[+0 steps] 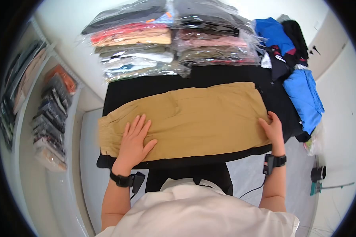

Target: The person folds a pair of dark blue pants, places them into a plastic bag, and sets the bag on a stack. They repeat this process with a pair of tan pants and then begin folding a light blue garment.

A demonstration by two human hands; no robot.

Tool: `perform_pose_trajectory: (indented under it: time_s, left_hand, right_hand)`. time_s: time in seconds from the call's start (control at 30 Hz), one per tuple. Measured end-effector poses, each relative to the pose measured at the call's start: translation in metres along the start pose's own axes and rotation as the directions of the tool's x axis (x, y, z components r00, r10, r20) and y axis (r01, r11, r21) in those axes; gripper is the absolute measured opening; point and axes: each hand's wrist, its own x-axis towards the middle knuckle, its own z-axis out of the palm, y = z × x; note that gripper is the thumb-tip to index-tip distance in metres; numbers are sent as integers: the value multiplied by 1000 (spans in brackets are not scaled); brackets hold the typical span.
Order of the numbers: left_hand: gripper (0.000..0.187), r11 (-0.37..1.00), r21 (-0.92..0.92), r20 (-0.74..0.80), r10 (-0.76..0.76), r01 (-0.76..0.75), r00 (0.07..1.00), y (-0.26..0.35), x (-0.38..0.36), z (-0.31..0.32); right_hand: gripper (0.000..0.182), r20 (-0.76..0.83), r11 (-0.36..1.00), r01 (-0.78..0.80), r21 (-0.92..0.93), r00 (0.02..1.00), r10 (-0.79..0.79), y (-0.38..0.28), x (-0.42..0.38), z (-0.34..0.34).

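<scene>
A pair of tan trousers (201, 122) lies folded lengthwise across a black-covered table (225, 74). Its gathered elastic waistband (107, 136) is at the left and the leg hems are at the right. My left hand (135, 141) rests flat on the fabric near the waistband, fingers spread and nothing held. At the lower right corner, my right hand (273, 128) has the hem edge between its thumb, which is on top, and its fingers, partly hidden. Both wrists wear black straps with small devices.
Two stacks of bagged folded clothes (134, 43) stand along the table's back. Blue garments (303, 96) and dark ones pile up at the right edge. A shelf (47, 75) of bagged clothes is at the left. A black cylinder (318, 173) is low on the right.
</scene>
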Motion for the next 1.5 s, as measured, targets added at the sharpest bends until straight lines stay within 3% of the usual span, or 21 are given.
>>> perform_pose_trajectory:
  time_s: [0.07, 0.1, 0.23, 0.27, 0.33, 0.47, 0.57, 0.73, 0.83, 0.87, 0.93, 0.97, 1.07, 1.13, 1.27, 1.33, 1.37, 1.4, 1.43, 1.47, 1.5]
  left_hand:
    - [65, 1000, 13, -12, -25, 25, 1000, -2, -2, 1]
    - [65, 1000, -4, -25, -4, 3, 1000, -2, -2, 1]
    - [65, 999, -34, -73, 29, -31, 997, -6, -3, 6]
    - [65, 999, -33, -78, 14, -16, 997, -7, -4, 7]
    - [65, 999, -35, -91, 33, -37, 995, -7, -5, 7]
    - [65, 998, -43, -103, 38, -43, 994, -8, -5, 7]
    - [65, 998, -52, -86, 38, -43, 996, -7, -4, 7]
    - [64, 998, -67, -73, 14, -19, 997, -6, -4, 5]
    - [64, 997, -66, -85, 20, -25, 996, -5, -4, 4]
    - [64, 998, -65, -84, 23, -28, 996, -5, -4, 4]
    - [64, 997, -68, -89, 21, -27, 996, -5, -4, 4]
    - [64, 997, -67, -89, 22, -28, 996, -5, -4, 4]
    - [64, 997, -68, -92, 18, -24, 996, -5, -4, 3]
    - [61, 993, -107, -125, 34, -47, 992, -7, -6, 2]
    - [55, 993, -104, -245, 25, -52, 969, -11, -17, -13]
    - [44, 985, -100, -592, -172, 140, 788, -23, -35, -22]
    - [42, 946, -150, -636, -315, 287, 705, -30, -43, -24]
    - [39, 882, -209, -671, -443, 422, 595, -38, -52, -27]
    - [39, 878, -205, -672, -448, 433, 589, -52, -62, -26]
    - [38, 813, -317, -536, -578, 488, 615, -69, -73, -22]
    - [37, 729, -414, -380, -683, 545, 624, -80, -80, -22]
  right_hand:
    - [54, 111, 988, -65, 137, 993, 50, 11, 9, -1]
    - [44, 243, 927, -201, 317, 962, 126, 5, 10, -4]
    - [34, 448, 870, -371, 326, 871, 203, -4, 22, -16]
    - [34, 457, 873, -363, 325, 869, 191, -3, 23, -15]
    - [33, 520, 687, -454, 567, 844, 129, -2, 26, -13]
    - [36, 509, 524, -457, 719, 859, 52, -37, 21, -14]
    - [41, 458, 495, -375, 784, 887, -54, -70, 17, -14]
    - [38, 408, 632, -182, 753, 883, -232, -149, 4, -1]
    - [23, 409, 797, 88, 598, 821, -398, -180, -8, 30]
    - [25, 498, 844, 71, 532, 780, -379, -203, -19, 30]
    - [31, 480, 804, 240, 544, 697, -533, -216, -33, 55]
    - [32, 502, 829, 377, 412, 666, -552, -218, -38, 63]
    - [30, 461, 766, 476, 433, 613, -642, -213, -44, 81]
    - [27, 527, 800, 121, 587, 693, -491, -205, -36, 76]
    - [27, 298, 669, -67, 740, 925, -237, -171, -6, 17]
    - [33, 201, 701, -52, 712, 971, -132, -114, 13, -10]
    - [33, 156, 670, -119, 732, 988, 6, -97, 12, -20]
    - [33, 146, 704, -111, 701, 989, 10, -63, 18, -27]
    - [33, 172, 796, -133, 590, 984, 37, -32, 19, -34]
    - [31, 230, 965, -155, 213, 968, 104, 29, 33, -38]
    - [31, 236, 964, -151, 219, 967, 97, 52, 29, -28]
